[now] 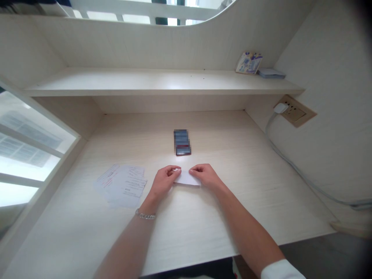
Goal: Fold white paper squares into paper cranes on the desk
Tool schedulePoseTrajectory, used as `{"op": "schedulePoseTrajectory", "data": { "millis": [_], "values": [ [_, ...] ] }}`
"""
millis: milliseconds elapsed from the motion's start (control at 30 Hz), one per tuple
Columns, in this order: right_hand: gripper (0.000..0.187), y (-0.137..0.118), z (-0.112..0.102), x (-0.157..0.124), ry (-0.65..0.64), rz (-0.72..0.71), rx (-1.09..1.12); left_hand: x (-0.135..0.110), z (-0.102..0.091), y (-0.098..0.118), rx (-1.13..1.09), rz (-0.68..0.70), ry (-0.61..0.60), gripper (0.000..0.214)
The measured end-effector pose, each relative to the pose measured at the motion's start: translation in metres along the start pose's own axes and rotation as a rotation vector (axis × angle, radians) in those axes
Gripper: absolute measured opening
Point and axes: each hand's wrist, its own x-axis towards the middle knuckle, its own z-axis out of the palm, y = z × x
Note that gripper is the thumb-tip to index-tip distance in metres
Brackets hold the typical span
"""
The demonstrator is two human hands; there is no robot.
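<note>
A small white piece of paper [188, 179] is held between my two hands, just above or on the desk. My left hand [166, 179] pinches its left end between thumb and fingers, and a chain bracelet [145, 215] circles that wrist. At the paper's right end, my right hand [205, 175] grips it in the same way. Whether the paper is folded I cannot tell. Straight beyond the hands lies a dark, blurred rectangular object [182, 142]. To the left, several loose sheets of paper [122, 186] with printed and red writing overlap on the desk.
A raised shelf [162, 80] spans the back of the desk [232, 147]. On its right end are a colourful small packet [249, 62] and a flat stack [271, 73]. A plug with a grey cable [293, 166] runs from the wall socket [296, 112] down the right side.
</note>
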Motion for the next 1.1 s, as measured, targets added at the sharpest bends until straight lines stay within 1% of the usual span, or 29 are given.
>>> {"op": "schedulePoseTrajectory", "data": {
  "millis": [67,200,267,333,433,567,633,700,767,900,1033,1100],
  "values": [
    [0.026,-0.001,-0.001,-0.001,-0.022,0.016,0.035,-0.002,0.000,-0.001,0.041,-0.003,-0.009,0.033],
    [0.026,-0.001,-0.005,-0.004,-0.056,0.075,0.129,-0.004,-0.002,-0.005,0.082,-0.003,0.031,0.029],
    [0.027,0.000,-0.006,-0.006,-0.036,0.095,0.178,-0.005,-0.003,-0.005,0.088,-0.007,0.054,0.029],
    [0.027,0.001,-0.005,-0.010,0.004,0.112,0.212,-0.008,-0.003,-0.003,0.091,-0.016,0.052,0.029],
    [0.026,0.004,-0.002,-0.014,0.060,0.097,0.184,-0.014,-0.002,-0.001,0.110,-0.018,0.049,0.028],
    [0.027,0.008,-0.001,-0.014,0.071,0.056,0.190,-0.019,-0.001,-0.001,0.156,0.022,0.064,0.026],
    [0.029,0.009,-0.002,-0.014,0.043,0.054,0.177,-0.019,-0.001,-0.002,0.157,0.040,0.042,0.025],
    [0.030,0.009,-0.004,-0.014,0.014,0.017,0.138,-0.019,-0.001,-0.003,0.146,0.052,0.016,0.024],
    [0.031,0.008,-0.006,-0.015,0.010,-0.002,0.126,-0.020,0.000,-0.003,0.140,0.049,-0.004,0.025],
    [0.031,0.007,-0.010,-0.018,-0.034,-0.024,0.118,-0.022,0.001,0.001,0.124,0.049,-0.024,0.028],
    [0.031,0.008,-0.012,-0.019,-0.034,-0.023,0.091,-0.023,0.001,0.004,0.083,0.028,-0.042,0.029],
    [0.029,0.007,-0.013,-0.019,-0.055,-0.026,0.072,-0.023,0.001,0.005,0.079,0.030,-0.051,0.028]
  ]
}}
